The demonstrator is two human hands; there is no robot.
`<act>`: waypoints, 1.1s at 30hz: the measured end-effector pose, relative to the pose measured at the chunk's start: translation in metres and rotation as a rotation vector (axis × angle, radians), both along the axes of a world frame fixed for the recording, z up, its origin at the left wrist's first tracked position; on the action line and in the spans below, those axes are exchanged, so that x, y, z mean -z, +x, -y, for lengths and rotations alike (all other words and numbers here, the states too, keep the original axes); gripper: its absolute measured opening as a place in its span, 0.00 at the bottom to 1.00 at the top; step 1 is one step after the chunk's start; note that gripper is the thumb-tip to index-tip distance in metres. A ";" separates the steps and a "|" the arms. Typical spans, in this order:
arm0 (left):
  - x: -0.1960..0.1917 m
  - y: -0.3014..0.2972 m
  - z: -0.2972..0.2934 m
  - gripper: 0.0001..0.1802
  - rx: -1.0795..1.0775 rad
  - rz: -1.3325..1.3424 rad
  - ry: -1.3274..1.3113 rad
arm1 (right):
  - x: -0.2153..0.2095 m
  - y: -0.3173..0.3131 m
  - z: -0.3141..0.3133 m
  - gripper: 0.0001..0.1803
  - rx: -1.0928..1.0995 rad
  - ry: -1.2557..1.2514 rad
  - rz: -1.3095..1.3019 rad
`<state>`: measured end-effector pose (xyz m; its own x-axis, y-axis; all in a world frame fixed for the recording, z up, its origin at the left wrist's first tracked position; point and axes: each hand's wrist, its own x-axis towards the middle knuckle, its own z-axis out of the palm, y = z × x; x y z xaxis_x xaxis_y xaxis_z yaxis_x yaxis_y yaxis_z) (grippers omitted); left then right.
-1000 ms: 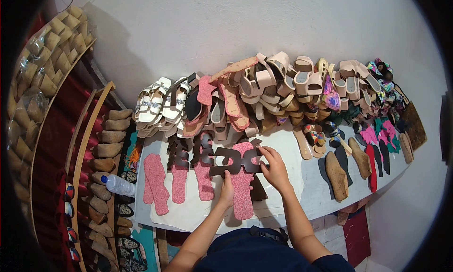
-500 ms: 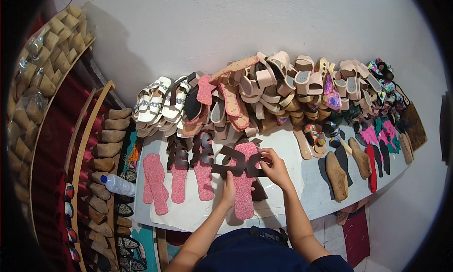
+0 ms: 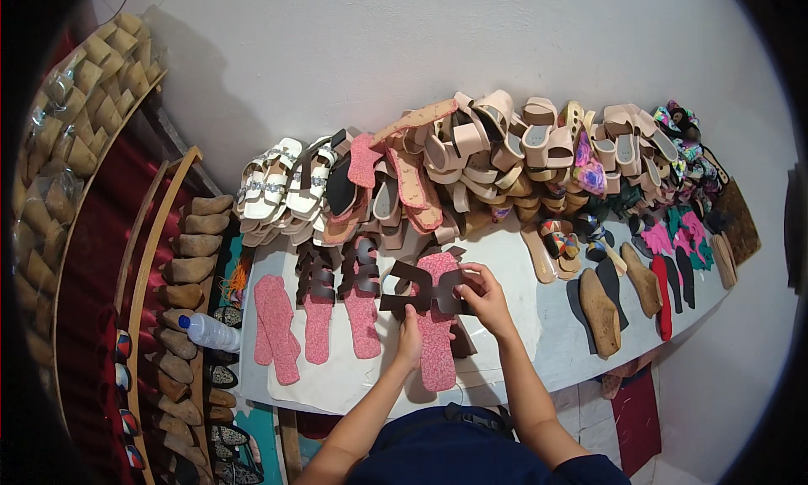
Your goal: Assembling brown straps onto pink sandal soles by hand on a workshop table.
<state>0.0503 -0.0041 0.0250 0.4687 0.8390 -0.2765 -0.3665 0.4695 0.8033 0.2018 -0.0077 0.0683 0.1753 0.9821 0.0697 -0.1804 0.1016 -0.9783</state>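
Both my hands hold a dark brown cut-out sandal upper [image 3: 436, 293] over a pink patterned insole [image 3: 437, 359]. My left hand [image 3: 409, 340] grips its left part from below, thumb on top. My right hand [image 3: 486, 300] pinches its right strap between thumb and fingers. Whether the upper touches the insole I cannot tell. More dark brown pieces lie partly hidden beneath the insole. To the left lie two pink insoles with brown straps across their upper ends, one [image 3: 317, 329] beside the other [image 3: 363, 321]. Farther left, bare pink insoles [image 3: 276, 329] overlap.
Piled sandals line the back of the table: white ones [image 3: 268, 186], beige ones [image 3: 547, 140] and patterned ones. Wooden shoe lasts [image 3: 598, 312] lie at the right. A water bottle [image 3: 209, 332] and racks of lasts [image 3: 192, 270] stand left of the table [image 3: 522, 384].
The sandal upper has shifted and flexed slightly between my hands, its right part tilting. Both hands keep their hold and stay nearly in place.
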 end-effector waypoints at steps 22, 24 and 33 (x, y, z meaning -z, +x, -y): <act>0.022 0.004 0.002 0.36 -0.091 -0.015 0.035 | 0.016 -0.015 -0.002 0.19 0.167 -0.086 -0.285; 0.019 0.003 0.001 0.29 -0.076 0.062 0.000 | 0.019 -0.013 -0.002 0.18 0.151 -0.129 -0.267; 0.027 0.003 -0.016 0.35 -0.077 -0.047 0.077 | 0.034 -0.009 -0.010 0.17 0.244 -0.058 0.332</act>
